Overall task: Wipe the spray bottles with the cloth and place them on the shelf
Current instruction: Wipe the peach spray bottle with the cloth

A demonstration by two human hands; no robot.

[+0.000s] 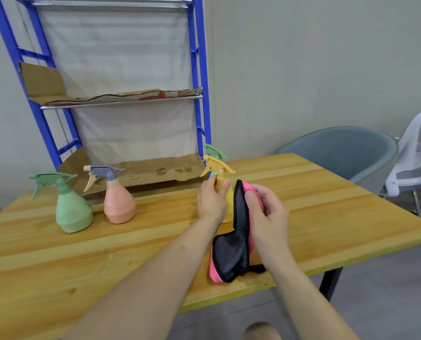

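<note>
My left hand (211,200) grips the neck of a yellow spray bottle (220,171) standing on the wooden table (131,241). My right hand (265,212) holds a pink and black cloth (231,253) against the bottle's right side; the cloth hangs down to the tabletop. Behind the yellow bottle peeks the green nozzle of another spray bottle (213,150), its body hidden. A green spray bottle (73,212) and a peach spray bottle (118,202) with a grey trigger stand at the left. The blue shelf (199,77) rises behind the table.
Cardboard sheets (155,170) line the shelf's lower and middle levels. A grey-blue chair (339,150) and a white mesh chair (418,155) stand to the right of the table. A pale wall lies behind.
</note>
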